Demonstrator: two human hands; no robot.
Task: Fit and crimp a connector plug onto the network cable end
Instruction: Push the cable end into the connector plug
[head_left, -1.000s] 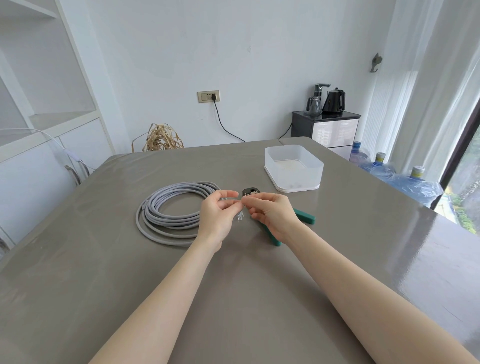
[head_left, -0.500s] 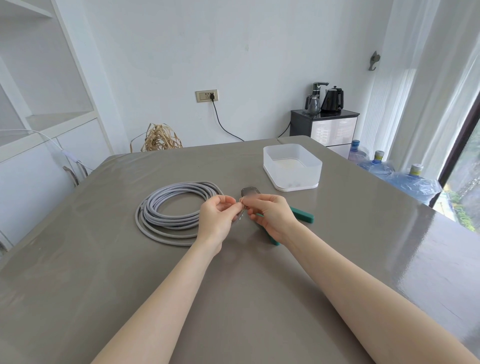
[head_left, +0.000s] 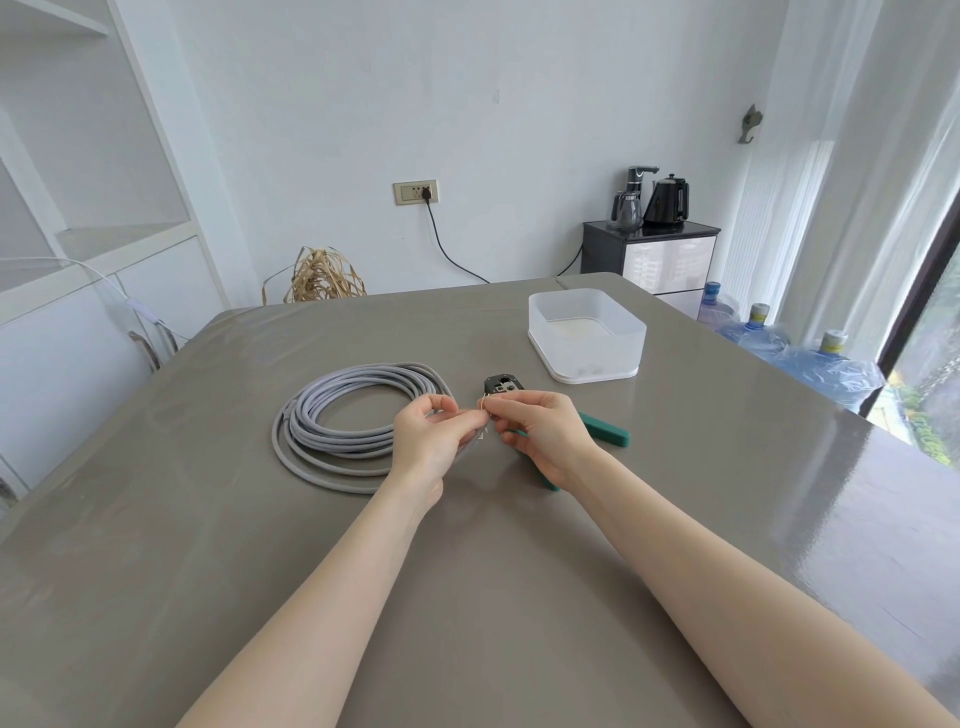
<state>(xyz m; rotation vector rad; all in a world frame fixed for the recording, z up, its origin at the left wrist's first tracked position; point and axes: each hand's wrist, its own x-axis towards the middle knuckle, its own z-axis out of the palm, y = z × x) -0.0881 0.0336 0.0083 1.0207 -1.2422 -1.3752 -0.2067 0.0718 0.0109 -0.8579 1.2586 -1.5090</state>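
Where the two forearms reach out over the grey counter (head_left: 675, 467), the left hand (head_left: 423, 441) and the right hand (head_left: 540, 434) meet just above its surface, fingertips nearly touching; the left hand's fingers (head_left: 441, 408) are curled, thumb and forefinger pinching the free end of the grey network cable (head_left: 470, 447), which runs down and back under the palm; the right hand's fingers (head_left: 506, 413) are curled too, pinching something small at the cable's tip, where thin wire strands (head_left: 484, 410) show between the two thumbs; a small clear piece, likely the connector plug (head_left: 480, 435), sits just below that meeting point, though it is too small to tell whether it is on the cable or lying loose; the rest of the cable lies as a flat coil (head_left: 343, 421) on the counter to the left of the hands, its near edge hidden behind the left hand; the crimping tool (head_left: 501, 387) lies on the counter just beyond and under the right hand, its dark metal head toward the far side and its green handles (head_left: 605, 430) splayed toward the right; a translucent white plastic tub (head_left: 587, 332) stands farther back on the right, well apart from the hands; beyond the counter, a dark side cabinet (head_left: 649, 254) carries a black kettle (head_left: 667, 200), and water bottles (head_left: 826, 364) stand by the window.
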